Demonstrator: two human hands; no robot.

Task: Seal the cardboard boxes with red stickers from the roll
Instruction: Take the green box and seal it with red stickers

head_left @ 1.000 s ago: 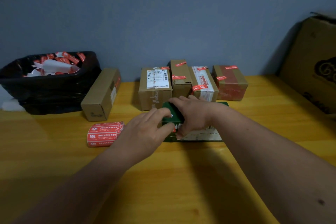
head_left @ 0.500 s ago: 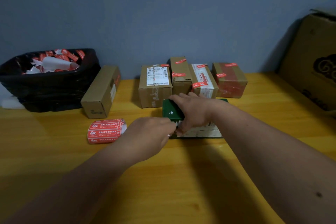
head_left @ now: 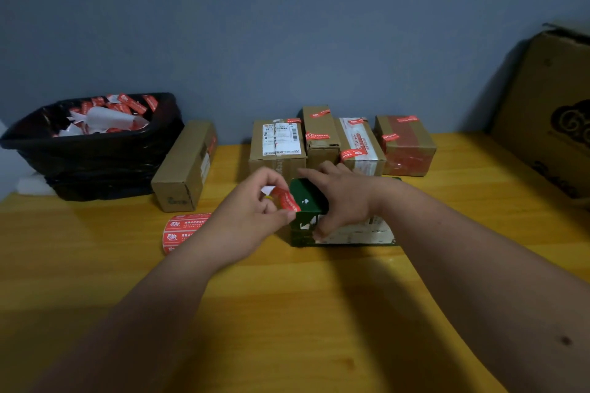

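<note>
Red sticker (head_left: 286, 199) pinched between the thumb and fingers of the left hand (head_left: 255, 210), held at the near left corner of a dark green box (head_left: 308, 201) on a yellow wooden table (head_left: 287, 313). Whether the sticker already touches the box cannot be told. The right hand (head_left: 343, 198) grips the green box from above, fingers curled over its top and thumb down its front face, hiding most of the lid; a pale label on the front shows only in part, its print unreadable.

The sticker roll (head_left: 182, 231) lies on its side just left of the left wrist, its right end hidden behind the forearm. Behind the green box, against the blue-grey wall, stands a row of four cardboard boxes (head_left: 341, 143) pressed together, each bearing red stickers; their lower fronts are hidden by the hands. A longer brown box (head_left: 185, 166) lies at an angle to the left, apart from the row and near a black-lined bin (head_left: 95, 156) holding white backing paper and red scraps. The bin's left side is cut off by the frame edge.

A large carton (head_left: 552, 118) leans at the far right, cut off by the frame. Both forearms cross bare tabletop in the foreground; open wood also lies right of the green box, up to the carton.
</note>
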